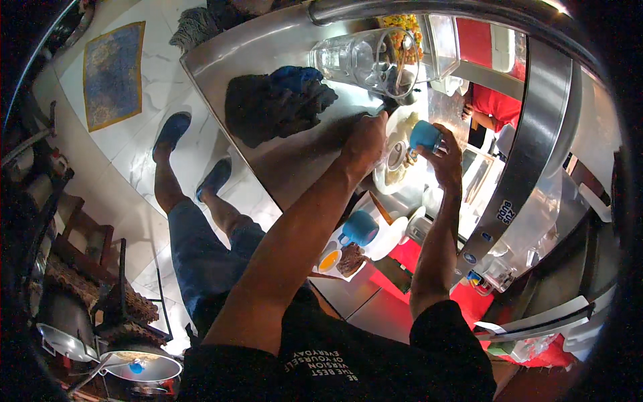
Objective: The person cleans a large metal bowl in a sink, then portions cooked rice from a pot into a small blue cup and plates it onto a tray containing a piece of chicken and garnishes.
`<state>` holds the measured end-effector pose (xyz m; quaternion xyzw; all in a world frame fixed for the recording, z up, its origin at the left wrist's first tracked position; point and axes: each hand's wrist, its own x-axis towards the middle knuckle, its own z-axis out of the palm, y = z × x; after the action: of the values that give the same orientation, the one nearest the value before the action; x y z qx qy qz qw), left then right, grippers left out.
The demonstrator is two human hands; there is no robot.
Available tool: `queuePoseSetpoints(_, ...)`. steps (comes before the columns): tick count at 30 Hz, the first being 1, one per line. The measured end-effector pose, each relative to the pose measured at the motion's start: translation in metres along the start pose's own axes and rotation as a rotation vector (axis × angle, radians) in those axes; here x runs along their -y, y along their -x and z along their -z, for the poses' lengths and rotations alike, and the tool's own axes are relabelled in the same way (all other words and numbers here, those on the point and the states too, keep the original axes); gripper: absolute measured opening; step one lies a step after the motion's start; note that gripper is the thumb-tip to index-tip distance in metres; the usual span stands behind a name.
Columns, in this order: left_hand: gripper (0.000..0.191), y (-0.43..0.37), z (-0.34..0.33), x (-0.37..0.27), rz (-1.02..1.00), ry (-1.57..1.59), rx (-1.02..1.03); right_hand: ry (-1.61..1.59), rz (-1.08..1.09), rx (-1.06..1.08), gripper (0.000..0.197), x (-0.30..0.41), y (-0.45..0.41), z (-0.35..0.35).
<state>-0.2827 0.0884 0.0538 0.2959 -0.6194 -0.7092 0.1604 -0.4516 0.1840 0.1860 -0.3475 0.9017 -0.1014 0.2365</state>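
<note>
My right hand (444, 158) grips a small blue cup (425, 135), held tilted over a white plate (384, 177). On the plate lie pale food and a small round white bowl (397, 155). My left hand (365, 143) is curled at the plate's near side; its fingertips are hidden, so I cannot tell what it holds. A dark cloth (274, 105) lies crumpled on the steel counter (296, 171) to the left of that hand. Beyond it, a large clear jar (351, 60) stands beside a container of diced vegetables (402, 30).
Below my forearms is a tray with another blue cup (360, 227), a bowl of orange sauce (329, 261) and a brown piece of food (351, 260). A steel rail (532, 130) bounds the right. Past it is a person's red sleeve (495, 106). Pans (143, 368) stand lower left.
</note>
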Motion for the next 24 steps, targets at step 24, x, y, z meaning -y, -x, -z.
queuePoseSetpoints(24,0.025,0.0,-0.006,0.005,-0.036,0.025,-0.08,-0.188,0.012,0.059,0.073,-0.017,-0.003,0.002)
